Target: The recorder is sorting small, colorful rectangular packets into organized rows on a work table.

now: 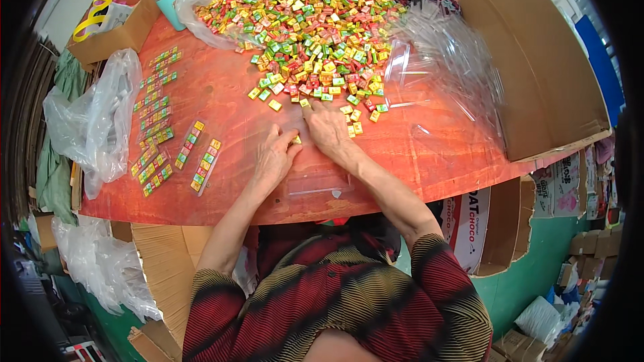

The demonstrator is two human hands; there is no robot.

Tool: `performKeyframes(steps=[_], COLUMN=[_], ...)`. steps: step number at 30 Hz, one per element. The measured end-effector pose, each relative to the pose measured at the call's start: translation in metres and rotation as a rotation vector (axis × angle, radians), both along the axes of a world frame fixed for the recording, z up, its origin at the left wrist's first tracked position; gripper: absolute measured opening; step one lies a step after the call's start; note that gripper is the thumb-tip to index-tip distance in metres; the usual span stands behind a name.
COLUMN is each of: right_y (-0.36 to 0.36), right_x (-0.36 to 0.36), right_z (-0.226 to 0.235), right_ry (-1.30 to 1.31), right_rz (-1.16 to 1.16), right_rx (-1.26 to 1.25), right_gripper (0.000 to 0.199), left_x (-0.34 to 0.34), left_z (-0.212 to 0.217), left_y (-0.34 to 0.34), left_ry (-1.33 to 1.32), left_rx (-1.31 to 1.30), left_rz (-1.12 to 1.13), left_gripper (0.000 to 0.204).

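A large heap of small wrapped blocks [308, 20] in yellow, green, red and pink spreads over the far middle of the table. My left hand [272, 161] is curled near the middle, with a small yellow block [297, 139] at its thumb and index fingertips. Farther forward, my right hand [327, 131] reaches to the heap's near edge. Its fingertips are closed at another yellow block [305, 103]; the thumb is partly hidden. Close to the front edge, between my forearms, lies a clear plastic tray [312, 192].
Filled clear strips of blocks [205, 166] lie in groups at the left. A pile of clear plastic trays [446, 47] is at the right, beside a tall cardboard box [530, 60]. Plastic bags [100, 117], a small carton [134, 23] and a teal bottle [167, 4] stand far left.
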State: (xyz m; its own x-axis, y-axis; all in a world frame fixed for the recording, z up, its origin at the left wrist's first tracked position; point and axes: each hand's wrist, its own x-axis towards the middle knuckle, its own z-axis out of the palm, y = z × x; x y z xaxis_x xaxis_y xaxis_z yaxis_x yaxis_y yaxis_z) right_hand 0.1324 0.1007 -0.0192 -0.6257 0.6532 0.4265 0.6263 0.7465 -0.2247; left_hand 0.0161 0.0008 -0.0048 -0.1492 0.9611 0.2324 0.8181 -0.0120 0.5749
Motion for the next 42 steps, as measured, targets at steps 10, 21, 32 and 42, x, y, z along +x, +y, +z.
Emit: performKeyframes(steps=[10, 21, 32, 42], right_y=[-0.041, -0.025, -0.008, 0.045], right_x=[0.019, 0.083, 0.100, 0.093], right_z=[0.013, 0.009, 0.025, 0.012], right_ry=[0.076, 0.056, 0.079, -0.036], right_rz=[-0.036, -0.066, -0.189, -0.293], right_rx=[-0.112, -0.330, -0.363, -0.185], right_gripper=[0.015, 0.027, 0.039, 0.013], left_x=[-0.007, 0.006, 0.018, 0.020], left_z=[0.009, -0.006, -0.002, -0.003], left_y=[0.001, 0.019, 0.020, 0.021], left_ry=[0.066, 0.137, 0.176, 0.148], left_rx=[-0.077, 0.022, -0.022, -0.010], left_rz=[0.016, -0.150, -0.154, -0.158], left_gripper=[0.039, 0.040, 0.038, 0.036])
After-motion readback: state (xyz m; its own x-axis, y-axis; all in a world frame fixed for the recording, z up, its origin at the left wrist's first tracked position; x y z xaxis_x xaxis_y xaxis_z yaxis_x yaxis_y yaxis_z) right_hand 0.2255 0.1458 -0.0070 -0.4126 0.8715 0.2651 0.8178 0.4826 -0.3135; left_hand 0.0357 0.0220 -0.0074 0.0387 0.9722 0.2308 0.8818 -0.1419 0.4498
